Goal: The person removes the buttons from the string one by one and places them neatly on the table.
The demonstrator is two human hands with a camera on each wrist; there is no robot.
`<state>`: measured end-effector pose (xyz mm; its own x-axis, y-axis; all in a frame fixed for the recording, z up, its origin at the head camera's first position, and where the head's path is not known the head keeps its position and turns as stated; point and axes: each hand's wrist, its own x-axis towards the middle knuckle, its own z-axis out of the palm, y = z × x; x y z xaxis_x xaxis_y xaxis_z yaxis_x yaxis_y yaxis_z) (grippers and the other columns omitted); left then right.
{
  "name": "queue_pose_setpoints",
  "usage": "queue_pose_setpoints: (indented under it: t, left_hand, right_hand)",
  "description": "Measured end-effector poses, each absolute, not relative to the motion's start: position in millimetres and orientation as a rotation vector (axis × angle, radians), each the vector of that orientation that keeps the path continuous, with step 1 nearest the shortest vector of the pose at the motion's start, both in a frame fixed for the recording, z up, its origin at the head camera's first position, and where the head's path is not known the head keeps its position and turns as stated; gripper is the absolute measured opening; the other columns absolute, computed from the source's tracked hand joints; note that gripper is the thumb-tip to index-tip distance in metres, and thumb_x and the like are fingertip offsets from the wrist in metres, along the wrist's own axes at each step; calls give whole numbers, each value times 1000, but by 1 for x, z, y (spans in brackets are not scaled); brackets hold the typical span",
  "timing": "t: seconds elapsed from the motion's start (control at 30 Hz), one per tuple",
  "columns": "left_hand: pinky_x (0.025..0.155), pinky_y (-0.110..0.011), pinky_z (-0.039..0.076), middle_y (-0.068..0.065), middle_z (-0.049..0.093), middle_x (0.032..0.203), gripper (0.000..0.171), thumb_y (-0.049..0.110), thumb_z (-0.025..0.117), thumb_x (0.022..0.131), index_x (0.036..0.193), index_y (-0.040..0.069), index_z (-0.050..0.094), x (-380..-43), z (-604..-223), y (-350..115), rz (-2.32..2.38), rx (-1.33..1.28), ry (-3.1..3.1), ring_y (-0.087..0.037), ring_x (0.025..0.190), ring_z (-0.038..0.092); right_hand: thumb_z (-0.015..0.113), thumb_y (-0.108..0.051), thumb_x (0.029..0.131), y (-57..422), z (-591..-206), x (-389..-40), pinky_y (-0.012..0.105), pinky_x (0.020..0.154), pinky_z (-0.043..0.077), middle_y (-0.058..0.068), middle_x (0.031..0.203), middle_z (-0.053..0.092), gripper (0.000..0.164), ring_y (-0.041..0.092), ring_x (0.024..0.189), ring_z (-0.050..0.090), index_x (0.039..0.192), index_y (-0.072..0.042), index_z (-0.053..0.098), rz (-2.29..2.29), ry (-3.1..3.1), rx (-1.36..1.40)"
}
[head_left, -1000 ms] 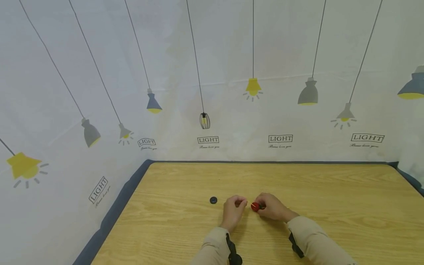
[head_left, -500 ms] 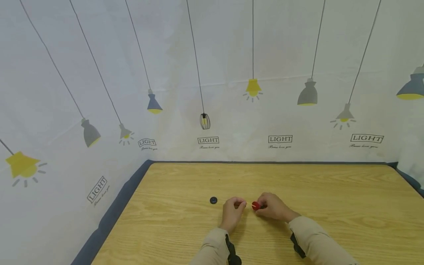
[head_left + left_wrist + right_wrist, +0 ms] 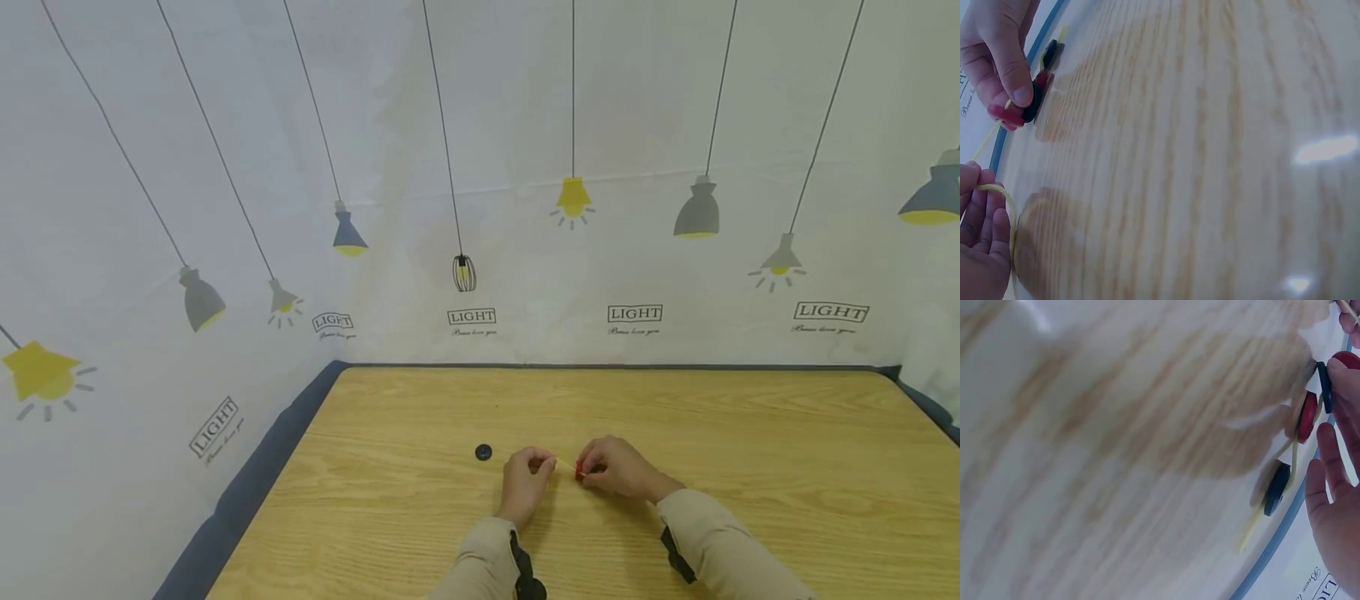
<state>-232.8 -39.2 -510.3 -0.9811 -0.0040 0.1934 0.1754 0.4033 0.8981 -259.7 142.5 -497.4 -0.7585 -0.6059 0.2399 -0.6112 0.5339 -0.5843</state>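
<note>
My left hand pinches a yellow string between thumb and fingertips. That string runs taut to a red button, which my right hand grips with thumb and fingertips. Behind the held button, more are threaded on the same string: a dark button close against my fingers, another red button, then a second dark one with the string's tail past it. These stand on edge at the tabletop in the right wrist view. My right hand hides part of the string in the head view.
A loose black button lies flat on the wooden table, left of my left hand. Beyond the table's far edge hangs a white cloth wall printed with lamps.
The red button has turned from facing the head camera to nearly edge-on. More yellow string now shows between my hands, and the left hand has shifted very slightly left.
</note>
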Motion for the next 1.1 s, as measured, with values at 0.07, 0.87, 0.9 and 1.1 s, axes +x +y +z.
queue_pose_setpoints:
  t: [0.07, 0.87, 0.9, 1.1]
  left_hand:
    - [57, -18, 42, 2, 59, 71, 7, 8, 61, 82, 78, 3, 63, -233, -512, -40, -1622, -160, -2476, -4, 65, 51]
    - [60, -19, 43, 4, 61, 75, 7, 10, 59, 85, 82, 6, 63, -236, -510, -37, -1723, -183, -2418, -4, 67, 52]
    - [60, -19, 44, 4, 61, 75, 7, 11, 59, 85, 82, 6, 63, -236, -510, -37, -1728, -184, -2417, -4, 67, 52]
    - [60, -18, 44, 5, 61, 77, 8, 13, 59, 85, 83, 7, 63, -236, -510, -35, -1735, -185, -2440, -3, 68, 52]
  right_hand:
    - [68, -6, 75, 142, -498, -260, 34, 73, 43, -2, 84, 63, 7, 15, 80, 56, 70, -11, 68, 1051, -2718, 1106]
    - [64, -11, 80, 139, -502, -258, 21, 54, 40, -7, 69, 57, 7, 2, 60, 46, 79, -4, 65, 1179, -2771, 919]
    - [64, -12, 81, 139, -501, -258, 20, 53, 39, -8, 69, 56, 7, 2, 59, 44, 79, -4, 65, 1167, -2770, 917]
    - [63, -11, 82, 141, -501, -259, 21, 50, 37, -8, 68, 53, 6, 3, 58, 41, 78, -7, 65, 1106, -2768, 885]
